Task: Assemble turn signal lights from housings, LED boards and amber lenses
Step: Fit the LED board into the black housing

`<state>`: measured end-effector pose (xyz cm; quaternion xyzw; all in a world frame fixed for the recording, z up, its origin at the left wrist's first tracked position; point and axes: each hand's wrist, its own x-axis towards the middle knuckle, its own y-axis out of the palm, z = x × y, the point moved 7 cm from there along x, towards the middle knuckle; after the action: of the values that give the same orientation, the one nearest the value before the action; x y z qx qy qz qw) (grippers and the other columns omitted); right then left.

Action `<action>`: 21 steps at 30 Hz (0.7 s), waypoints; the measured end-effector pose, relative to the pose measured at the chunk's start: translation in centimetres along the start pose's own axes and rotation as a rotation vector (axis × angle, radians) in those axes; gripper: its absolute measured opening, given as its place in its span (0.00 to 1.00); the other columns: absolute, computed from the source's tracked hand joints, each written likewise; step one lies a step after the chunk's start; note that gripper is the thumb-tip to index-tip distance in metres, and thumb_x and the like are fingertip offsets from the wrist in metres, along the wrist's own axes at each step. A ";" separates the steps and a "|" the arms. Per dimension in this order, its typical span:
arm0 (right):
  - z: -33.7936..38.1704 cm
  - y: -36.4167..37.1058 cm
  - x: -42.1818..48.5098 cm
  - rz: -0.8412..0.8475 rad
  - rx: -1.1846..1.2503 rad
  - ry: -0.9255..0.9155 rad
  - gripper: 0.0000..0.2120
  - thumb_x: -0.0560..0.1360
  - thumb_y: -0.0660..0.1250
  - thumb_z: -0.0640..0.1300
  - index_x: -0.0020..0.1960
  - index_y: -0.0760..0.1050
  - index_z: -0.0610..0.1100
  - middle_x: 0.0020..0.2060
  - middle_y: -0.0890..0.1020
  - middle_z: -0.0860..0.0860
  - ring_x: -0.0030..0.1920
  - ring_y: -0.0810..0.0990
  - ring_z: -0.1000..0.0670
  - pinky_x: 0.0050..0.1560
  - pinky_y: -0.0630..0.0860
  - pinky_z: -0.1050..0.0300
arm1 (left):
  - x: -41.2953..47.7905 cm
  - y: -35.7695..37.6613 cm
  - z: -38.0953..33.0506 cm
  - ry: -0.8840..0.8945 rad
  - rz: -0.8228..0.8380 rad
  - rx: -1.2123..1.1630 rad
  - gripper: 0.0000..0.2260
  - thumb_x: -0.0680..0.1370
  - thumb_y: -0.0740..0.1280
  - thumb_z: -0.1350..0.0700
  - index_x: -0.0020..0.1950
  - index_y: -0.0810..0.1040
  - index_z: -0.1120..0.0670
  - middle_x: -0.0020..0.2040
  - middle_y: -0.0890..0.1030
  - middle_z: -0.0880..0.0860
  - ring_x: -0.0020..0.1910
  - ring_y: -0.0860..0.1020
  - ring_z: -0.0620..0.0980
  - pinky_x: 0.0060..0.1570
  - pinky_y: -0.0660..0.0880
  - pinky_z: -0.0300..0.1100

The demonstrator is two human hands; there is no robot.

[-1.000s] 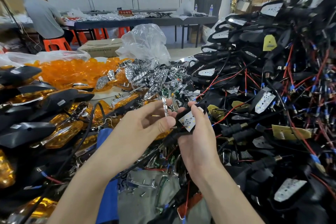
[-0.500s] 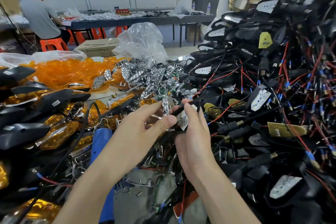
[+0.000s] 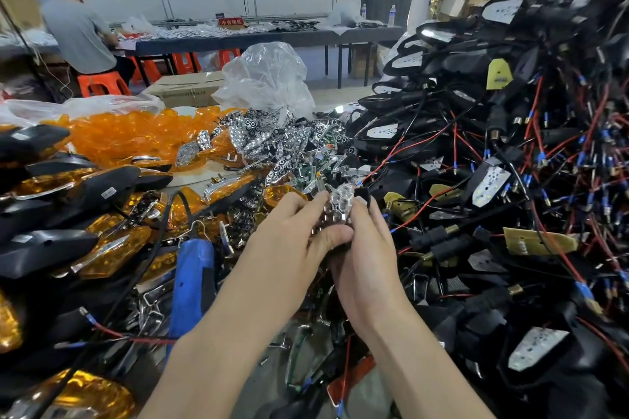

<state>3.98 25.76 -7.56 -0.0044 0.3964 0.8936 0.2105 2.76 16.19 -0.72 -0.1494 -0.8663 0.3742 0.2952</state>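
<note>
Both hands meet at the middle of the head view around one small black housing [image 3: 361,194]. A shiny chrome reflector [image 3: 340,203] sits on top of it, between my fingertips. My left hand [image 3: 289,241] pinches the reflector from the left, thumb under it. My right hand [image 3: 366,248] curls round the housing from the right; most of the housing is hidden by fingers. Loose chrome reflectors [image 3: 272,143] are heaped just beyond. Amber lenses [image 3: 129,133] pile at the left. Wired black housings with white LED boards [image 3: 490,180] rise in a heap on the right.
Finished black lights with amber lenses [image 3: 85,187] are stacked at the left. A blue tool [image 3: 192,282] lies under my left forearm. A clear plastic bag [image 3: 269,78] and a cardboard box [image 3: 187,88] stand behind the parts. A person [image 3: 78,34] sits at a far table.
The white LED board in the housing was visible before; now a chrome reflector covers it. Both hands have closed tighter around the part.
</note>
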 end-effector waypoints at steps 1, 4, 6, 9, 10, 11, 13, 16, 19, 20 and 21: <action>0.0 0.0 0.0 -0.001 0.006 0.003 0.23 0.84 0.63 0.47 0.78 0.66 0.50 0.67 0.80 0.47 0.59 0.84 0.51 0.52 0.81 0.58 | -0.1 0.1 -0.1 -0.011 -0.016 -0.016 0.38 0.70 0.54 0.31 0.75 0.69 0.51 0.44 0.67 0.39 0.45 0.69 0.38 0.44 0.65 0.34; 0.3 0.0 0.2 0.001 0.044 0.000 0.25 0.83 0.63 0.46 0.79 0.64 0.45 0.64 0.82 0.43 0.56 0.86 0.47 0.49 0.83 0.54 | -0.4 0.4 -0.4 -0.051 -0.072 -0.075 0.31 0.73 0.60 0.37 0.72 0.73 0.51 0.48 0.71 0.43 0.48 0.73 0.42 0.50 0.70 0.37; 0.5 0.1 0.0 0.007 0.060 0.004 0.26 0.83 0.64 0.48 0.78 0.65 0.43 0.65 0.81 0.40 0.59 0.84 0.44 0.59 0.82 0.47 | -0.5 0.7 -0.2 -0.090 -0.091 -0.146 0.27 0.75 0.64 0.39 0.71 0.75 0.49 0.51 0.74 0.42 0.50 0.75 0.41 0.53 0.72 0.38; 0.5 0.3 -0.1 0.035 0.052 0.011 0.22 0.82 0.63 0.54 0.70 0.75 0.41 0.65 0.80 0.38 0.60 0.83 0.44 0.66 0.77 0.44 | -0.5 0.8 0.6 -0.149 -0.067 -0.258 0.28 0.72 0.63 0.37 0.70 0.74 0.44 0.54 0.74 0.37 0.52 0.74 0.34 0.51 0.71 0.28; 0.6 0.3 0.0 0.037 0.054 0.010 0.22 0.82 0.62 0.55 0.68 0.77 0.41 0.63 0.82 0.39 0.61 0.83 0.44 0.65 0.78 0.46 | -0.5 0.8 0.6 -0.154 -0.053 -0.266 0.28 0.72 0.62 0.36 0.71 0.74 0.43 0.54 0.73 0.36 0.53 0.72 0.32 0.51 0.69 0.25; 0.7 0.2 0.0 0.041 0.058 0.010 0.22 0.83 0.61 0.55 0.67 0.78 0.42 0.62 0.83 0.41 0.61 0.83 0.44 0.64 0.79 0.47 | -0.5 0.9 0.6 -0.152 -0.036 -0.264 0.28 0.72 0.62 0.37 0.71 0.73 0.42 0.55 0.72 0.36 0.54 0.71 0.29 0.51 0.67 0.23; 0.7 0.4 0.1 0.062 0.062 0.008 0.23 0.83 0.60 0.57 0.68 0.78 0.43 0.62 0.84 0.43 0.62 0.83 0.44 0.65 0.78 0.46 | -0.4 1.1 0.5 -0.141 -0.004 -0.262 0.24 0.76 0.63 0.41 0.72 0.71 0.42 0.56 0.71 0.37 0.53 0.68 0.24 0.51 0.64 0.20; 0.8 0.4 0.2 0.090 0.055 -0.010 0.24 0.83 0.58 0.57 0.68 0.78 0.42 0.63 0.83 0.41 0.64 0.81 0.42 0.67 0.76 0.45 | -0.3 1.2 0.7 -0.140 0.042 -0.272 0.20 0.80 0.64 0.48 0.73 0.70 0.41 0.57 0.70 0.35 0.52 0.67 0.19 0.50 0.61 0.17; 0.7 0.3 0.2 0.116 0.078 -0.013 0.23 0.83 0.58 0.58 0.66 0.79 0.43 0.61 0.84 0.43 0.61 0.83 0.44 0.61 0.81 0.50 | -0.3 1.1 0.9 -0.139 0.074 -0.285 0.19 0.82 0.63 0.51 0.72 0.70 0.40 0.59 0.70 0.37 0.53 0.67 0.20 0.50 0.61 0.17; 0.6 0.2 0.3 0.125 0.099 -0.012 0.21 0.82 0.59 0.58 0.64 0.80 0.45 0.57 0.85 0.45 0.58 0.85 0.46 0.55 0.83 0.53 | -0.4 1.1 0.9 -0.141 0.073 -0.295 0.18 0.82 0.63 0.52 0.72 0.71 0.40 0.59 0.70 0.37 0.54 0.67 0.21 0.51 0.61 0.17; 0.6 0.2 0.3 0.131 0.123 -0.009 0.19 0.81 0.61 0.58 0.60 0.80 0.47 0.54 0.86 0.46 0.54 0.85 0.48 0.50 0.83 0.55 | -0.4 1.1 0.9 -0.145 0.068 -0.310 0.18 0.82 0.63 0.53 0.71 0.72 0.41 0.59 0.71 0.38 0.55 0.67 0.22 0.51 0.61 0.17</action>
<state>3.70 26.18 -7.06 0.0384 0.4490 0.8794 0.1533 2.53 16.17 -2.18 -0.1948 -0.9271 0.2558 0.1927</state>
